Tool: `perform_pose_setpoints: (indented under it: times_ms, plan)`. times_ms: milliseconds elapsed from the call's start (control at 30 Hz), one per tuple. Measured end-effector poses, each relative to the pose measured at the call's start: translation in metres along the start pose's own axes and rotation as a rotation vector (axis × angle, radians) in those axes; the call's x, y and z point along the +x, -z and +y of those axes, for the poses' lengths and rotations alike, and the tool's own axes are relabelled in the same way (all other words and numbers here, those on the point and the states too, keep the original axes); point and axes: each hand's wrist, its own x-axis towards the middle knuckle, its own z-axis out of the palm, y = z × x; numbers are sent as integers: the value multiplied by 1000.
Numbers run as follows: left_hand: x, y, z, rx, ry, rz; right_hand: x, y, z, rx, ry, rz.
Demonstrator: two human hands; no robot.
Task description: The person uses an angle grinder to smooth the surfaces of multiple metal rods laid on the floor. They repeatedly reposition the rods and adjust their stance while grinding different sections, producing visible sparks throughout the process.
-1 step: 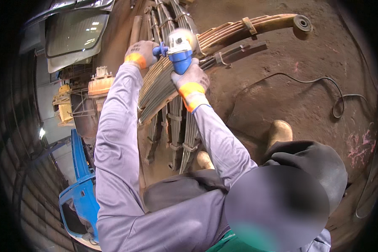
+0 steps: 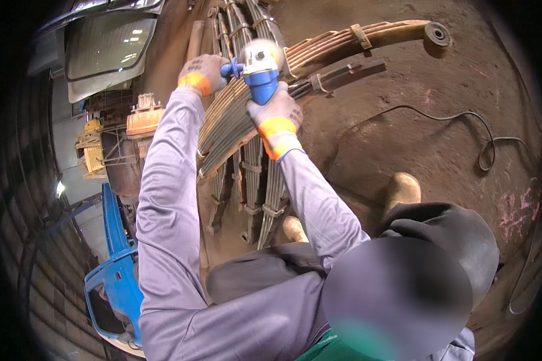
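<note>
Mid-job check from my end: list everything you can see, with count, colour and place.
Grinder: one, blue and white, upper middle, over the springs
Leaf springs: several bundles, rusty brown and grey, upper middle; exact count unclear
Cord: at least one, dark, right floor
Floor: one, brown, mostly right
Pink marks: several, far right
Window pane: one, greenish, upper left
Round metal part: one, orange, left
Yellow part: one, far left
Panel with window opening: one, blue, lower left
Boots: two, tan, lower middle
Sleeves: two, greyish purple
Left grip: one, grey glove, orange cuff, on side handle
Right grip: one, matching glove, on grinder body
</note>
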Motion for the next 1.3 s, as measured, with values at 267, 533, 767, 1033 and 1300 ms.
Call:
perform_pose_setpoints:
  times_ms: [267,533,767,1033,1300]
  plan:
    - [20,4,-11,83,-54,87,13,-20,-8,32,-38,76]
    - [54,32,13,193,-64,108,45,-4,-9,132,-42,157]
    - [50,31,4,178,-66,36,36,-10,-7,159,-83,109]
    - [41,32,-2,218,-12,-5,37,-31,-15,166,-124,90]
    - [63,38,9,227,-61,116,62,-15,-8,215,-46,171]
